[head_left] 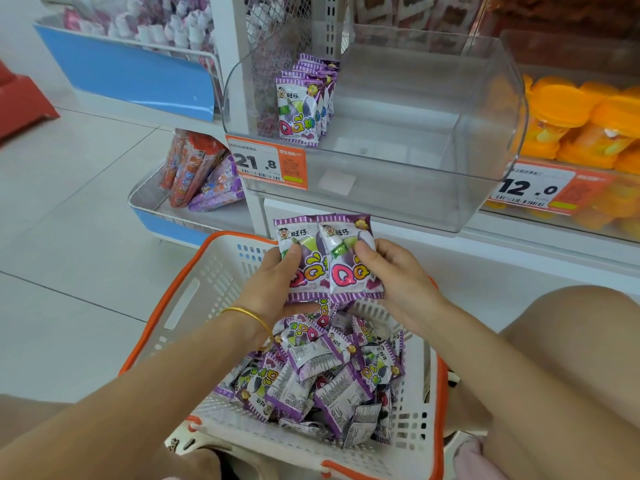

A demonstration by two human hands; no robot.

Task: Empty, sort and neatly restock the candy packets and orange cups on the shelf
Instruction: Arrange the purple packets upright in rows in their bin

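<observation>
Candy packets [329, 261], two purple QQ ones, show side by side and upright in my feed, my left hand [273, 285] gripping the left one and my right hand [391, 271] the right one, thumbs on their fronts. They are held just above the white basket [180, 306], where a loose pile [318, 368] of the same sweets lies. On the shelf, a short row of packets [304, 105] stands at the left end of the clear bin [485, 116], with the orange cups [571, 123] just beside it on the right.

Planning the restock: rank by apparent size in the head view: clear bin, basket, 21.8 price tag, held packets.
Clear bin and basket: alike, basket nearer, so unranked.
Then held packets.
Then 21.8 price tag.
</observation>
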